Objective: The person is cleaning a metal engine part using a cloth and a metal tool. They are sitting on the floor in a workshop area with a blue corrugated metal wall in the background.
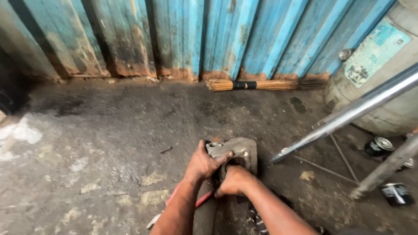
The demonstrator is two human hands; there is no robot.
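A grey, greasy metal engine part (238,153) rests on the dirty concrete floor (109,143) near the frame's lower middle. My left hand (204,164) grips its left edge, thumb up and fingers over the top. My right hand (234,180) is closed against the part's front face, just below its round opening; whatever it holds is hidden. A red-handled tool (203,199) lies on the floor under my forearms.
A blue corrugated metal wall (196,35) runs along the back, with a straw broom (261,85) at its foot. At right stand a large grey drum (383,65), two shiny metal tubes (348,115) slanting across, and small dark cans (378,146).
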